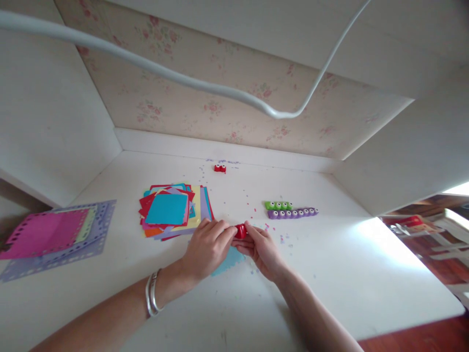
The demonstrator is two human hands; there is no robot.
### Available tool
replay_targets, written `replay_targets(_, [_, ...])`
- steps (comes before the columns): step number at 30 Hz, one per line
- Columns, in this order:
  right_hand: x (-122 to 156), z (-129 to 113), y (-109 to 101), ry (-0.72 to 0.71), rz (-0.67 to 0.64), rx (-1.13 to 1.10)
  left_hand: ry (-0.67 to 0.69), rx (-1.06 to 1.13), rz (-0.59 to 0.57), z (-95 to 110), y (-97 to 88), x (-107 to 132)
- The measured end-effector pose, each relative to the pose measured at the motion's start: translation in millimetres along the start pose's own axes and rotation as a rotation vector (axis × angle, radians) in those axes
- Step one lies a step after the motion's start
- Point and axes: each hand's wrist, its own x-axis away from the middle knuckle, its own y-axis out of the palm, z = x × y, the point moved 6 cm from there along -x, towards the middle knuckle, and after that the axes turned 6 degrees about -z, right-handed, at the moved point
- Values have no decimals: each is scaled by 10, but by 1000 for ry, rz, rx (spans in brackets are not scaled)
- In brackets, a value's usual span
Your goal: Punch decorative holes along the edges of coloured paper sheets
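Between my two hands is a small red craft punch (241, 231). My left hand (209, 245), with silver bangles at the wrist, is closed with its fingertips at the punch's left side. My right hand (264, 250) pinches the punch from the right, thumb on top and fingers curled below. A light blue paper sheet (229, 262) with a notched edge shows under the hands; its upper part is hidden. Left of my hands lies a messy stack of coloured paper (166, 209), a blue square on top.
Green punches (278, 205) and a row of purple punches (293, 213) sit at the right. Red punches (220, 168) stand near the back wall. Punched pink and lilac sheets (54, 234) lie far left. Tiny paper bits dot the white table (330, 274). A white curved tube (176, 73) crosses overhead.
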Motion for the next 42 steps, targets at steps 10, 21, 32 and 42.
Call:
replay_targets(10, [4,15,9,1,6,61,30,-77,-82,35,80,-3])
replay_targets(21, [-22,-33,-80,23,57,-103,-41,-3,-6,-32,85,20])
replay_targets(32, [54,-184,-189,38,3,-253,-245,122,-9,-310,134,32])
replay_targets(42, [148,-288,-141,-1,-133,-309,-333,142,-87,-443,184,63])
